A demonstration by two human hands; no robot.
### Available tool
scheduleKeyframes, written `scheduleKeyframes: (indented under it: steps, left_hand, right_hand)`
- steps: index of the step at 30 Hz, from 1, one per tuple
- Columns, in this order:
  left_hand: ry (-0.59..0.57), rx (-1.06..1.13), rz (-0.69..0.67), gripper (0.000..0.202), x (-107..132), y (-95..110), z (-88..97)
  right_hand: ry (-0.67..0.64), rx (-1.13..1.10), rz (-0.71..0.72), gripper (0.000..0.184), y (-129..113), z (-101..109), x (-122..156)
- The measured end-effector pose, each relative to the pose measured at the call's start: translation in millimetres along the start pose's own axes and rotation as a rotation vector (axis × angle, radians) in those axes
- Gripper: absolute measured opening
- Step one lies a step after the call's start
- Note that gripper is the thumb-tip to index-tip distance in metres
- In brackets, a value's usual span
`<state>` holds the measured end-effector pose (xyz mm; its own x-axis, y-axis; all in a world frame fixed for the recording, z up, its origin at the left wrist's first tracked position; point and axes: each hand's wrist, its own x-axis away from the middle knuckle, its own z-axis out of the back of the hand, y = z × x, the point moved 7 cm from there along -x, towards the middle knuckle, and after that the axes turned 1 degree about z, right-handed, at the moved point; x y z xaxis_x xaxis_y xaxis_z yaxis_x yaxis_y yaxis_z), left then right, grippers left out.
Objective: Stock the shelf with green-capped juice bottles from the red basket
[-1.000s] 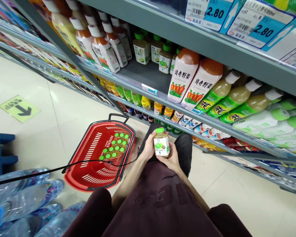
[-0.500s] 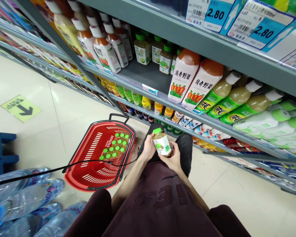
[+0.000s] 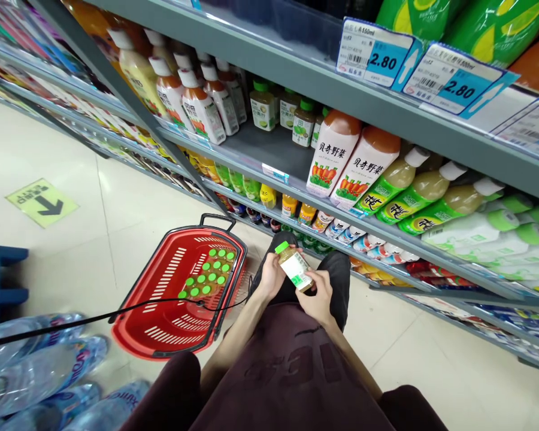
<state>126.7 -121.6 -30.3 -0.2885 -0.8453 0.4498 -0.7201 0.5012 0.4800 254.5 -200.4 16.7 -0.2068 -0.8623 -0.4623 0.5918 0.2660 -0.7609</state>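
Observation:
Between my two hands, above my lap, is a small juice bottle (image 3: 295, 267) with a green cap and a white label, tilted with its cap up and to the left. My left hand (image 3: 273, 274) is closed around its upper side near the cap. The fingers of my right hand (image 3: 317, 293) grip its base. To the left on the floor stands a red shopping basket (image 3: 161, 269) with several green-capped bottles (image 3: 209, 272) of the same look grouped in its far right part.
A grey shelf (image 3: 273, 146) ahead carries more green-capped bottles (image 3: 303, 123) and carrot drinks (image 3: 332, 152). A black strap (image 3: 153, 302) crosses the basket. Large water bottles (image 3: 45, 365) lie at lower left, below a blue stool-like object (image 3: 2, 281). A floor arrow sign (image 3: 42, 202) is farther left.
The juice bottle has turned in my hands, so another side of its label faces up and it leans more. My right hand has shifted around its base. The view has tilted slightly upward.

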Motion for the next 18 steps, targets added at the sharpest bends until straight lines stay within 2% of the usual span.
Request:
scheduleKeyframes:
  steps: [3, 5, 13, 18]
  left_hand:
    - [0.014, 0.006, 0.002, 0.039, 0.0, -0.3, 2.0]
    - [0.033, -0.009, 0.003, 0.039, 1.2, -0.1, 3.5]
    - [0.09, -0.115, -0.07, 0.041, 3.7, 7.5, 11.9]
    - [0.096, -0.168, -0.126, 0.052, 7.2, 15.1, 13.6]
  right_hand:
    - [-0.003, 0.007, 0.066, 0.039, -2.0, -0.9, 0.6]
    - [-0.006, -0.006, 0.053, 0.043, -1.7, -1.8, 0.9]
    - [0.045, -0.151, -0.164, 0.044, 3.1, -9.2, -3.5]
    - [0.056, -0.215, -0.209, 0.04, -1.6, -13.1, -3.3]
